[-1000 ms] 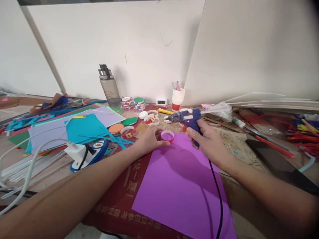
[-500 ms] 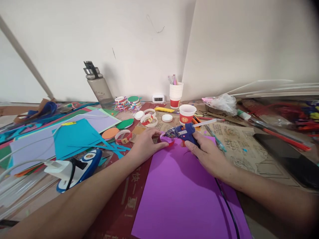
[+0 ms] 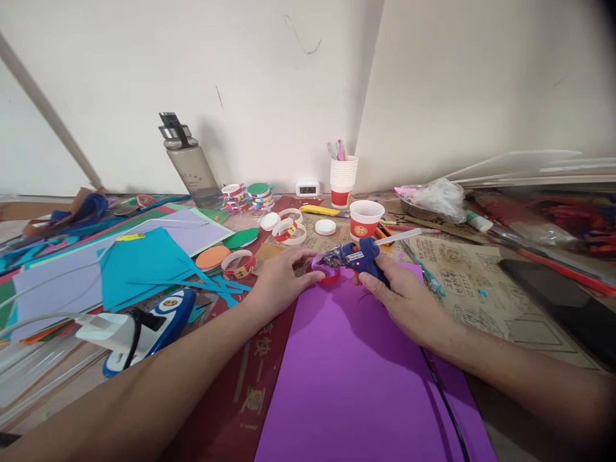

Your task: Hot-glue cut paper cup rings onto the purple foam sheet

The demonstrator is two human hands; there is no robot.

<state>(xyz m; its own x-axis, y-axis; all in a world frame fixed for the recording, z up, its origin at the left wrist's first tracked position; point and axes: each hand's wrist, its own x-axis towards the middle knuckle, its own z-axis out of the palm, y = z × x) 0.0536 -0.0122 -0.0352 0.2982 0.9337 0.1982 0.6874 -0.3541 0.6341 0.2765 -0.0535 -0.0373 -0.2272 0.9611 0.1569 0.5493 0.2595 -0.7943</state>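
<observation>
right hand (image 3: 407, 295) wrapped round the glue gun (image 3: 363, 254), at the red ring (image 3: 331, 279): gluing, by the look
left hand (image 3: 282, 282), nearly closed, pinches that ring above the purple sheet (image 3: 366, 378); gun contact is hard to make out; the next move likely calls for steadiness.

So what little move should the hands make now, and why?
Maybe the right hand should ease the glue gun slowly along the ring: the gun's nose is right at the ring, its red light is on, and the left hand holds the ring.
</observation>
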